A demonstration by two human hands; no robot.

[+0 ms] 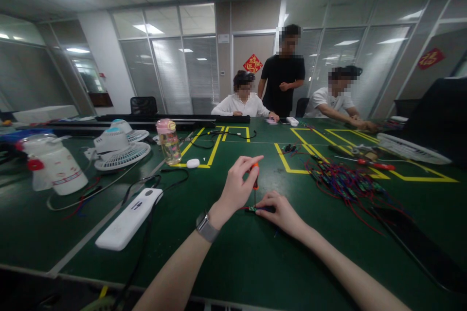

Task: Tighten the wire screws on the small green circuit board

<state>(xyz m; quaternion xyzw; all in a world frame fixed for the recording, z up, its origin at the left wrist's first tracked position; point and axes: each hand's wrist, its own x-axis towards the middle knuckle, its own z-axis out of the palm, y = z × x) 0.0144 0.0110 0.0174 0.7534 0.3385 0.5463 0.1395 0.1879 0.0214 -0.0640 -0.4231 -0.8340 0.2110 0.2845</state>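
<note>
Left hand: your left hand point(237, 185) is closed in a pinch on the orange handle of a small screwdriver point(255, 177), held upright with its tip pointing down.
Right hand: your right hand point(280, 211) lies flat on the green table point(226, 252), fingers pressed down on a little circuit board point(252, 209) just under the screwdriver tip.
Board: it sits between your two hands, touching your right fingertips, with thin red wire trailing off it.
Handling: the board looks light, stiff and fragile, likely to skid on the mat; hold it by its edges, not by the wire. The screwdriver is slim and light; grip it high on the handle.
Beyond your right hand: a tangled pile of wired boards point(346, 184) and a red-handled tool point(372, 164).
Beyond your left hand: a white power bank point(127, 221), a pink-capped bottle point(169, 141) and a white fan point(118, 148).
Writing: none on the bench can be read; a red paper sign point(253, 64) on the far door has characters too small to make out.
</note>
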